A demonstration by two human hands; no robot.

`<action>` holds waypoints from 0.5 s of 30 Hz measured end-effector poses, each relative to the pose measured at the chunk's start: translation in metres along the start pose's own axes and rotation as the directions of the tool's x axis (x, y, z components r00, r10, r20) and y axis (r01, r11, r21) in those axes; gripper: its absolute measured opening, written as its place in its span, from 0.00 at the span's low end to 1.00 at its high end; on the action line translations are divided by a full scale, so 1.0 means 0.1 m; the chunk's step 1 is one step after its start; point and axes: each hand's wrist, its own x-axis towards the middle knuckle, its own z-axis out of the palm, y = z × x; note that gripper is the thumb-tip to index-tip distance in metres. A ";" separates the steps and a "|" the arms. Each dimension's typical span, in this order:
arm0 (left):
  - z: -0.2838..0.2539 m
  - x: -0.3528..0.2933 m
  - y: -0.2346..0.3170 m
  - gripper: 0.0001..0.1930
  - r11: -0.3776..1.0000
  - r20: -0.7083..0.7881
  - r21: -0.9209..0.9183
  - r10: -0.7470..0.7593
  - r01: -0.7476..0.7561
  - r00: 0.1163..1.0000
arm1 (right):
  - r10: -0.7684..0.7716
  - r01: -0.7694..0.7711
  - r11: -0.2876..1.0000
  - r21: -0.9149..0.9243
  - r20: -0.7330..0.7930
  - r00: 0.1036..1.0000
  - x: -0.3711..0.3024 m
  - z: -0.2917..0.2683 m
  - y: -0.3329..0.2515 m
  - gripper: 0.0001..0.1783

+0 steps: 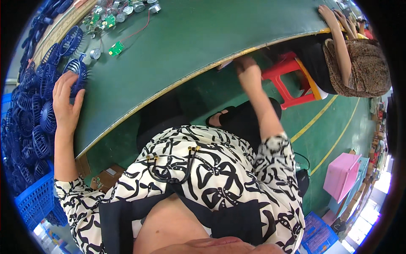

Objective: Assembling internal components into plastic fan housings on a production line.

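At the left end of the green worktable, my left hand (66,96) has its fingers and thumb around the lower part of a blue plastic fan housing (77,66) with a slatted round cage. The hand covers part of the housing. My right hand (249,75) is down by the table's front edge, beside a red stool. Motion smears its fingers, and I cannot make out whether they hold anything. A pale flat piece (225,64) shows just under the edge near it. Many more blue fan housings (26,120) are heaped at the far left.
Green circuit boards (116,48) wired to small round silver motors (95,53) lie on the worktable (182,42). A blue crate (36,203) stands below the heap. A red stool (292,80) and a seated person (357,67) are at the right, pink bins (341,175) farther back.
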 end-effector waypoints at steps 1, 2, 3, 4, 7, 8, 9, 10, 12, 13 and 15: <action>0.01 0.00 -0.01 0.17 1.000 -0.006 -0.007 0.000 0.000 1.000 | 0.031 -0.033 0.999 0.021 0.085 0.996 -0.24 -0.03 -0.10 0.11; -0.01 -0.01 -0.03 0.15 1.000 -0.013 0.003 0.020 -0.020 1.000 | 0.036 -0.049 0.996 0.081 0.164 0.986 -0.51 -0.03 -0.22 0.10; -0.01 -0.02 -0.05 0.13 0.999 -0.022 0.010 0.041 -0.041 0.999 | -0.008 -0.039 0.970 0.239 0.194 0.981 -0.68 -0.06 -0.39 0.08; -0.04 -0.05 -0.05 0.13 1.000 -0.031 0.016 0.028 -0.027 0.999 | -0.013 -0.073 0.953 0.295 0.277 0.961 -0.82 -0.11 -0.56 0.08; -0.14 -0.06 0.10 0.12 0.986 -0.224 -0.045 0.148 -0.162 0.963 | 0.008 -0.144 0.934 0.326 0.386 0.922 -1.01 -0.26 -0.91 0.07; -0.11 -0.09 0.12 0.13 0.965 -0.203 -0.059 0.239 -0.255 0.950 | -0.049 -0.066 0.954 0.293 0.369 0.928 -1.00 -0.31 -0.96 0.07; -0.13 -0.05 0.20 0.12 0.938 -0.151 -0.074 0.324 -0.338 0.934 | -0.047 -0.073 0.948 0.309 0.366 0.930 -0.94 -0.40 -1.05 0.07; -0.11 -0.05 0.31 0.12 0.915 -0.129 -0.115 0.373 -0.388 0.919 | -0.071 -0.053 0.941 0.335 0.349 0.935 -0.86 -0.50 -1.15 0.06; -0.04 0.00 0.46 0.10 0.854 -0.106 -0.201 0.468 -0.479 0.878 | -0.127 0.024 0.927 0.375 0.254 0.959 -0.67 -0.79 -1.38 0.07; -0.04 0.05 0.51 0.10 0.834 -0.096 -0.202 0.505 -0.513 0.858 | -0.176 0.086 0.917 0.389 0.202 0.963 -0.55 -0.97 -1.51 0.09; -0.03 -0.01 0.49 0.11 0.817 -0.082 -0.225 0.528 -0.531 0.846 | -0.271 0.213 0.905 0.369 0.112 0.956 -0.25 -1.19 -1.78 0.11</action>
